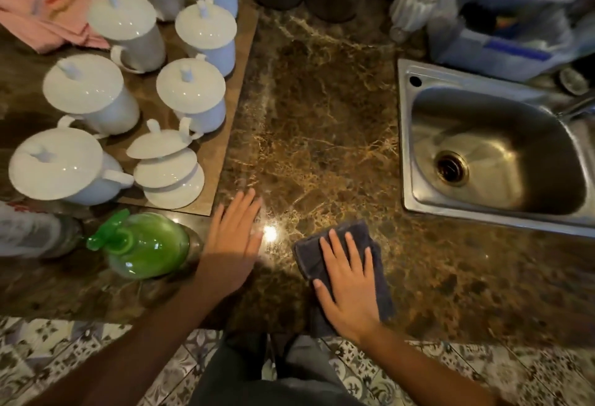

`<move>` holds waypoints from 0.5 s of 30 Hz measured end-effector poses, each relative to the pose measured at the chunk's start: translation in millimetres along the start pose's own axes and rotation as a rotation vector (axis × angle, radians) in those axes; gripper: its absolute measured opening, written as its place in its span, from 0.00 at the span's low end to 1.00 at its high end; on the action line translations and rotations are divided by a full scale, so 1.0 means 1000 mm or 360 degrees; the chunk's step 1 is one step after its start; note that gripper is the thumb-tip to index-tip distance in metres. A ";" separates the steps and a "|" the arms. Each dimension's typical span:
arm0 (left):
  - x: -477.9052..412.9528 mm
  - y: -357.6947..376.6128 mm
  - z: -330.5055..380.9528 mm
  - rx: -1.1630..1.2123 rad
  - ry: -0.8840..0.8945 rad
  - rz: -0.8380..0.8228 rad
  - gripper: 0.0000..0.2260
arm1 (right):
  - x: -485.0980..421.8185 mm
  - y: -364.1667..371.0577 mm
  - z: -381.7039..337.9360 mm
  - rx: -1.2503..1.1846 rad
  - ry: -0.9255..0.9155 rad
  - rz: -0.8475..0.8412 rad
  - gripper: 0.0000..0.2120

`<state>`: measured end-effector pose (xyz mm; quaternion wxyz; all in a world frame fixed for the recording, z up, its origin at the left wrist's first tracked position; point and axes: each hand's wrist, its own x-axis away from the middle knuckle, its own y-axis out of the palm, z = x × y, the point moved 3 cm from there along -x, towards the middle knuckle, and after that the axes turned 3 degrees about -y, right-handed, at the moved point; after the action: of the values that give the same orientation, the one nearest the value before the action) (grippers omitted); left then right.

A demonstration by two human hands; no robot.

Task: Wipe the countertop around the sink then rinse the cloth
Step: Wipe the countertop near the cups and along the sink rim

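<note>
Cloth (338, 251) dark, folded, flat on marble countertop (322, 116) under my right hand (349, 283), fingers straight, pressing | left hand (233, 244) flat beside it, holding nothing | I judge wiping underway | sink (406, 135) beyond right hand dry-looking, rinse not done

The stainless steel sink (405, 135) is set into the dark brown marble countertop (322, 116). Off the sink's near-left corner, the right hand (349, 283) presses flat, fingers spread, on a folded dark grey cloth (309, 254). Farther left of the sink, the left hand (233, 244) lies flat on the stone. Beyond it stands a green plastic pump bottle (148, 249). White lidded ceramic cups (190, 90) stand well left of the sink.
</note>
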<state>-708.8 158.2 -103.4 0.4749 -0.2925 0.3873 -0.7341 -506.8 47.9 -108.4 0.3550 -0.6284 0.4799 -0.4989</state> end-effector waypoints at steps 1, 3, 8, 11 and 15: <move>0.012 -0.002 -0.004 0.0043 -0.0012 -0.0018 0.24 | -0.003 0.002 -0.013 -0.0030 0.0129 0.0026 0.30; 0.035 -0.005 -0.013 0.0136 -0.0071 -0.0067 0.24 | -0.014 0.004 -0.041 -0.0167 0.0406 0.0113 0.31; 0.070 -0.021 -0.017 0.0151 0.0060 -0.0091 0.23 | -0.060 -0.006 -0.092 -0.0694 0.0698 0.0194 0.34; 0.070 -0.030 -0.011 0.0193 0.0093 -0.0050 0.20 | -0.073 -0.022 -0.082 -0.0777 0.0546 0.0206 0.21; 0.065 -0.022 0.018 0.0155 0.0480 -0.0286 0.19 | -0.064 -0.048 -0.034 -0.0707 -0.0030 0.0263 0.16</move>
<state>-729.5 98.1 -71.7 0.3575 -0.1893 0.3905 -0.8270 -530.0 123.7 -73.9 0.2522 -0.6542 0.6243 -0.3445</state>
